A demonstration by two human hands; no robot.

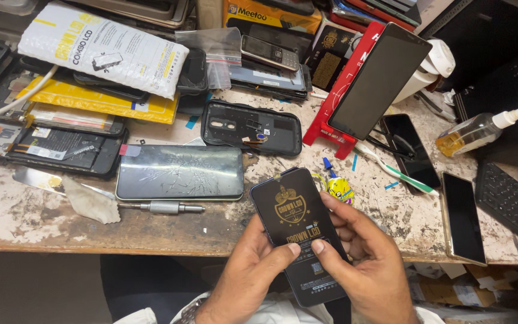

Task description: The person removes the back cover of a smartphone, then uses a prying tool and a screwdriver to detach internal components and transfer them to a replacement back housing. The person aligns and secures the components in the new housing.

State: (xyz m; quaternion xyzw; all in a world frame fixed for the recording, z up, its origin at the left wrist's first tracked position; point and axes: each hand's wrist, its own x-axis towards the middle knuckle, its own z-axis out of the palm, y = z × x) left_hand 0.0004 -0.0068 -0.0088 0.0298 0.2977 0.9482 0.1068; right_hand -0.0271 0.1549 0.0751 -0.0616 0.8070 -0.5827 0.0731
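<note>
Head view first, biggest thing down to smallest. At twelve o'clock from my hands lies the worn desk [25,222], its paint flaked, crowded along the far edge with padded packets, boxes and spare parts. At one o'clock a large dark phone [379,81] leans on a red stand [325,129]. At eleven o'clock a phone with a cracked screen [179,172] lies flat, and just past it an empty black back cover [252,127] rests with its inside facing up. That cover being off and bare tells me, as far as I can judge, that the strip-down is done.

Over the near edge of the desk I hold the new screen [300,231], a dark panel with its printed protective film on. My left hand [250,273] cups it from below at seven o'clock, thumb pressed on the face. My right hand [367,261] grips the right side, thumb and forefinger pinching at the film near the lower middle.

I judge the work about midway: the film is not yet peeled, and the panel is not yet fitted.

At ten o'clock a small metal screwdriver [163,207] lies beside a grey cloth [91,204], untouched.
</note>
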